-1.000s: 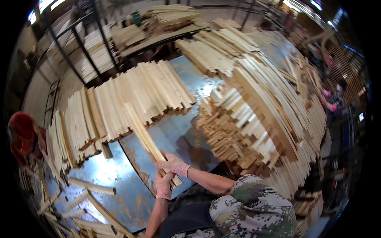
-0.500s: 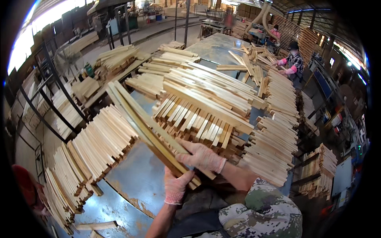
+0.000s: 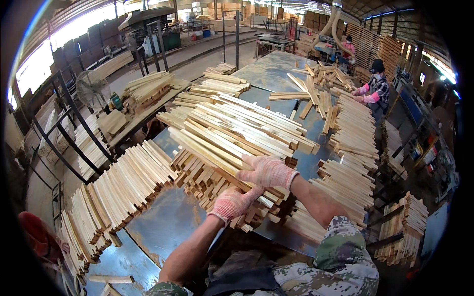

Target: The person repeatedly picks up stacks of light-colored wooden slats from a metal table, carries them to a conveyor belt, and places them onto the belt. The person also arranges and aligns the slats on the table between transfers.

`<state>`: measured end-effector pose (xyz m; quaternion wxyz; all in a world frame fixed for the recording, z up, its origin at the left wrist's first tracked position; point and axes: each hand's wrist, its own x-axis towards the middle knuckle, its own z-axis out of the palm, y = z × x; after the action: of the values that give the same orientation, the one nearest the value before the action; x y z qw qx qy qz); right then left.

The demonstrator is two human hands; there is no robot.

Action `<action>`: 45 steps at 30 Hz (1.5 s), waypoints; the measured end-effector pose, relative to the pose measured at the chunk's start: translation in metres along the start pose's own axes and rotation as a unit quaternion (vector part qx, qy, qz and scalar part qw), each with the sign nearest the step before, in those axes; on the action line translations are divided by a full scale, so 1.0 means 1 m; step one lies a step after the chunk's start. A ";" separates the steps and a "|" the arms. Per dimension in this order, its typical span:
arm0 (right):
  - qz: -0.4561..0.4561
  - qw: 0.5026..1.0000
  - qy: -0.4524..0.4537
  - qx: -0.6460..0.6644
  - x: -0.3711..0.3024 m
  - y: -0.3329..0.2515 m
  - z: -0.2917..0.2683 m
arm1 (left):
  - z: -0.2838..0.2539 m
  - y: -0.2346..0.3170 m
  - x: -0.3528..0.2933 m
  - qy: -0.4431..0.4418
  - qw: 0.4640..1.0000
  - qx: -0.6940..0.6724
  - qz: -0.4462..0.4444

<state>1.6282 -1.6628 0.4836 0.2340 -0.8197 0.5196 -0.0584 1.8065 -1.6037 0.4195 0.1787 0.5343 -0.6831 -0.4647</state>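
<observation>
At the far left of the frame a red cloth bundle sits low by the table edge, and next to it a long fan of pale wooden slats leans in rows across the blue metal table. Toward the middle, the left hand, in a pink knit glove, is curled under the near end of a long wooden strip, gripping it from below; the right hand lies on top of the same strip, fingers spread and pressing down. The strip rests on the central stack of slats, in the middle of the frame. It looks light and stiff, dry and a bit splintery, best held near the end with both hands so it doesn't pivot. Loose ends jut out beneath it and could snag. To the right, more slat piles crowd the table edge, and at upper right another worker handles scattered pieces.
</observation>
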 end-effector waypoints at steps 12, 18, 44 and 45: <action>-0.069 0.983 0.138 -0.101 -0.030 0.005 0.019 | -0.015 -0.019 0.026 0.118 0.986 -0.064 -0.097; -0.150 0.952 0.201 -0.177 -0.033 0.028 0.056 | -0.030 -0.002 0.035 0.103 0.989 -0.093 -0.053; 0.017 0.903 -0.342 0.259 0.130 -0.168 0.458 | 0.030 -0.563 -0.293 0.448 0.742 -0.323 -0.381; 0.026 0.910 -0.328 0.252 0.154 -0.167 0.477 | 0.016 -0.555 -0.291 0.443 0.737 -0.311 -0.405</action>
<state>1.9973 -1.5857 0.1133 0.5915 -0.6923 0.4033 0.0903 2.2139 -1.3337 0.0265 0.4123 0.8206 -0.0632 -0.3908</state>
